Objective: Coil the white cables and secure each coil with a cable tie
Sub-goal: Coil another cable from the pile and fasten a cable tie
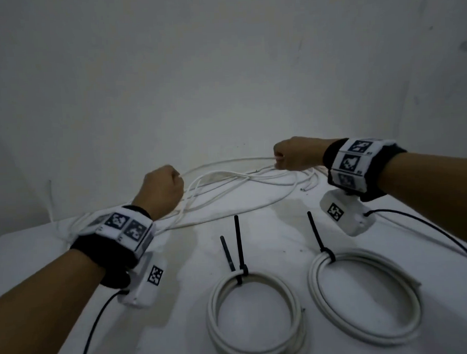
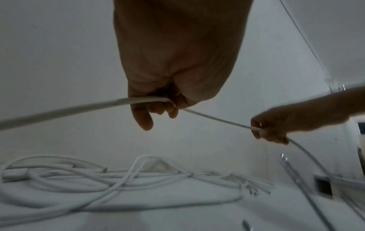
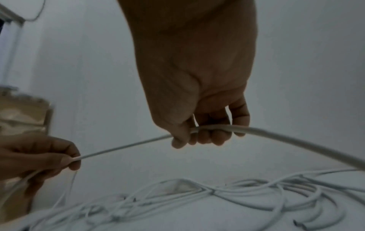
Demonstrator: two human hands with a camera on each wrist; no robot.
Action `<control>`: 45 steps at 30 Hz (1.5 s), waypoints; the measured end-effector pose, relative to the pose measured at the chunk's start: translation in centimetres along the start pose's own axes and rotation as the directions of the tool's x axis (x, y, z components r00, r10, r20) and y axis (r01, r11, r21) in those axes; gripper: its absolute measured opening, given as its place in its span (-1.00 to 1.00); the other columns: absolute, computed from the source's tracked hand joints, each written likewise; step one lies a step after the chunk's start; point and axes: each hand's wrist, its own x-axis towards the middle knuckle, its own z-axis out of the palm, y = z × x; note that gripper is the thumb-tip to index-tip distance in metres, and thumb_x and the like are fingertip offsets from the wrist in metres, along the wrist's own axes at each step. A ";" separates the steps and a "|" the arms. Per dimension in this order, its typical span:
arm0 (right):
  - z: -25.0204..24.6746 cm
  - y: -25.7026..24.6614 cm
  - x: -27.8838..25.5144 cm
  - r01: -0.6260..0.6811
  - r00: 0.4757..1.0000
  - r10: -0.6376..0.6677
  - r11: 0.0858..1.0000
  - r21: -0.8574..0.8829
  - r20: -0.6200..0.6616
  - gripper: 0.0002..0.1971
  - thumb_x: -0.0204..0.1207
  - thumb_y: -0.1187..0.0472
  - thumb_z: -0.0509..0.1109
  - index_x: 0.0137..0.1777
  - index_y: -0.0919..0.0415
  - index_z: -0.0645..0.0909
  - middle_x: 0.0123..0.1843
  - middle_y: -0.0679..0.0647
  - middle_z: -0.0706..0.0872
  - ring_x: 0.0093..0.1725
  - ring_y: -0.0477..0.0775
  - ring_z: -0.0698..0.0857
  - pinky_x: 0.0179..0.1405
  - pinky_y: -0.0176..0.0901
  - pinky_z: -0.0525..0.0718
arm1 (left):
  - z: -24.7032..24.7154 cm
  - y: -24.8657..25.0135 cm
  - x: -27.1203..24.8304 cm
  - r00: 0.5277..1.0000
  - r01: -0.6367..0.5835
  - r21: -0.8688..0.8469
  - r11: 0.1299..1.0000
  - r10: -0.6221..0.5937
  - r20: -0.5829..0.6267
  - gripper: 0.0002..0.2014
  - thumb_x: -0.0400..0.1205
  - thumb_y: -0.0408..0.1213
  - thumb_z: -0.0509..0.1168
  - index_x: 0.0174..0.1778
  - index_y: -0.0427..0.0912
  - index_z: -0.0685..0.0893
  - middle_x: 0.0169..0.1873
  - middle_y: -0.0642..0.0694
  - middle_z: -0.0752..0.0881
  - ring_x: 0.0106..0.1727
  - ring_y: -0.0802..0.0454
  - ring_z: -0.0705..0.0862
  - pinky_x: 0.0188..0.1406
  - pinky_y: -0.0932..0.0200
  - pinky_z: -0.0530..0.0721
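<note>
A white cable (image 1: 226,162) is stretched in the air between my two hands, above a loose tangle of white cables (image 1: 227,187) at the back of the white table (image 1: 282,228). My left hand (image 1: 163,189) grips one part of it, fingers curled round the cable (image 2: 146,100). My right hand (image 1: 293,154) grips it further along, the cable (image 3: 213,128) running under its curled fingers. Two finished coils lie near me: a smaller coil (image 1: 255,313) and a larger coil (image 1: 364,295), each bound by a black cable tie (image 1: 239,246), (image 1: 319,240).
A pale wall (image 1: 222,70) rises just behind the table's far edge. Black leads (image 1: 430,232) run from the wrist cameras across the table's right and left sides. In the right wrist view a brown object (image 3: 23,115) stands at the left.
</note>
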 end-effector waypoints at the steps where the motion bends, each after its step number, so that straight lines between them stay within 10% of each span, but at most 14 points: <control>1: -0.8 0.7 -0.8 -0.016 1.000 0.016 1.000 0.010 -0.010 -0.70 0.68 0.14 0.18 0.13 0.40 0.56 0.06 0.26 0.66 -0.01 0.24 0.62 -0.17 -0.14 0.43 | -1.3 0.7 0.0 0.998 0.042 -0.105 0.994 -0.047 -0.044 -0.80 0.72 -0.33 0.13 -0.03 -0.39 0.59 -0.12 -0.33 0.68 -0.15 -0.27 0.67 -0.22 0.04 0.65; 9: -3.0 6.2 -8.8 -0.267 0.962 0.269 0.891 0.366 0.047 -0.67 0.72 0.05 0.14 -0.02 0.32 0.56 -0.08 0.23 0.75 -0.34 0.06 0.65 -0.75 -0.45 0.43 | -8.7 6.2 -3.2 0.964 0.084 -0.681 0.727 -0.233 -0.130 -0.86 0.72 -0.38 0.08 -0.12 -0.29 0.49 -0.36 -0.19 0.55 -0.60 0.01 0.56 -0.66 0.22 0.53; 14: -2.7 8.0 -12.2 -0.315 0.941 0.338 0.858 0.405 0.015 -0.59 0.72 0.03 0.09 -0.02 0.38 0.58 -0.20 0.24 0.75 -0.31 0.18 0.65 -0.29 -0.13 0.60 | -12.6 8.5 -5.6 0.926 0.045 -0.892 0.449 -0.354 -0.132 -0.77 0.64 -0.47 0.02 -0.32 -0.16 0.36 -0.59 -0.04 0.30 -0.78 0.16 0.27 -0.69 0.37 0.21; 17: -3.0 7.8 -14.1 -0.318 0.921 0.389 0.771 0.552 -0.013 -0.55 0.74 -0.03 0.02 -0.11 0.36 0.50 -0.39 0.18 0.58 -0.46 0.12 0.53 -0.45 -0.22 0.48 | -13.8 8.8 -8.2 0.952 0.067 -0.912 0.404 -0.300 -0.063 -0.82 0.64 -0.43 0.04 -0.25 -0.19 0.44 -0.62 -0.01 0.32 -0.74 0.13 0.31 -0.69 0.39 0.25; 21: -4.0 4.0 -15.8 -0.125 0.938 0.343 0.184 0.975 0.055 -0.60 0.75 -0.05 -0.01 -0.26 0.17 0.33 -0.51 0.06 0.25 -0.55 -0.02 0.24 -0.61 -0.33 0.27 | -11.9 10.6 -12.2 0.987 0.124 -0.925 0.359 -0.136 0.079 -0.76 0.72 -0.33 0.06 -0.20 -0.26 0.55 -0.64 0.00 0.40 -0.67 0.08 0.40 -0.66 0.36 0.32; 25: -4.6 -0.6 -16.5 0.036 0.947 0.290 -0.526 0.850 0.140 -0.62 0.71 0.21 -0.13 -0.38 0.13 0.22 -0.68 -0.01 0.17 -0.72 -0.06 0.16 -0.62 -0.33 0.15 | -9.5 11.9 -15.2 0.995 0.096 -0.931 0.352 -0.059 0.081 -0.74 0.72 -0.37 0.07 -0.20 -0.30 0.62 -0.52 -0.08 0.58 -0.52 0.02 0.58 -0.61 0.24 0.50; 30: -3.7 -3.5 -17.5 0.243 0.882 0.404 -0.831 0.500 0.243 -0.68 0.58 0.40 -0.21 -0.39 0.15 0.15 -0.75 0.06 0.18 -0.81 -0.01 0.18 -0.52 -0.24 0.14 | -7.5 12.6 -17.9 0.989 0.138 -0.968 0.210 -0.089 0.121 -0.68 0.77 -0.32 0.00 -0.26 -0.23 0.54 -0.23 -0.22 0.78 -0.18 -0.10 0.76 -0.20 0.06 0.67; 32: -2.4 -5.3 -17.7 0.249 0.863 0.429 -0.821 0.513 0.267 -0.68 0.57 0.42 -0.19 -0.38 0.16 0.17 -0.71 0.09 0.23 -0.78 0.04 0.25 -0.52 -0.23 0.19 | -7.5 12.9 -18.6 0.976 0.191 -0.982 0.003 -0.112 0.189 -0.67 0.72 -0.32 0.02 -0.36 -0.21 0.49 -0.36 -0.24 0.77 -0.29 -0.17 0.77 -0.17 0.01 0.71; 34: -0.6 -7.5 -18.1 0.178 0.871 0.407 -0.782 0.597 0.273 -0.66 0.60 0.41 -0.16 -0.40 0.18 0.20 -0.78 0.07 0.25 -0.81 0.01 0.27 -0.54 -0.20 0.23 | -7.9 12.5 -18.7 0.955 0.209 -0.966 -0.151 -0.182 0.235 -0.70 0.67 -0.30 0.03 -0.41 -0.17 0.41 -0.66 -0.08 0.51 -0.69 -0.02 0.50 -0.61 0.25 0.54; 37: 2.0 -9.3 -19.3 -0.056 0.903 0.272 -0.692 0.719 0.332 -0.72 0.69 0.31 -0.04 -0.25 0.24 0.37 -0.52 0.15 0.45 -0.49 0.06 0.46 -0.39 -0.10 0.45 | -8.8 11.1 -18.1 0.915 0.237 -0.954 -0.185 -0.288 0.283 -0.73 0.61 -0.30 0.02 -0.44 -0.13 0.34 -0.74 0.03 0.23 -0.79 0.13 0.13 -0.76 0.43 0.04; 40: 3.3 -9.0 -20.3 -0.205 0.902 0.317 -0.281 0.938 0.292 -0.71 0.63 0.21 0.27 0.29 0.29 0.42 0.03 0.21 0.55 -0.07 0.12 0.54 -0.13 -0.07 0.53 | -9.5 9.8 -17.6 0.902 0.287 -0.946 -0.151 -0.288 0.320 -0.73 0.62 -0.30 0.01 -0.44 -0.13 0.35 -0.75 0.05 0.22 -0.81 0.15 0.11 -0.76 0.47 0.01; 43: 3.3 -9.1 -21.4 0.064 0.862 0.464 0.301 0.952 -0.205 -0.18 0.48 0.11 0.46 0.64 0.22 0.09 0.60 0.14 0.27 0.53 0.13 0.33 0.47 0.01 0.39 | -9.8 9.7 -17.5 0.915 0.318 -0.941 -0.113 -0.223 0.336 -0.72 0.63 -0.29 0.02 -0.43 -0.14 0.37 -0.74 0.05 0.21 -0.82 0.16 0.11 -0.78 0.45 -0.01; 45: 2.6 -10.8 -22.9 0.218 0.844 0.288 0.586 0.780 -0.452 -0.27 0.50 0.01 0.44 0.60 0.16 0.22 0.58 0.05 0.35 0.56 0.03 0.32 0.58 0.03 0.23 | -9.9 10.0 -17.5 0.928 0.329 -0.942 -0.072 -0.161 0.336 -0.72 0.63 -0.28 0.03 -0.43 -0.15 0.38 -0.72 0.05 0.20 -0.81 0.16 0.10 -0.76 0.44 -0.01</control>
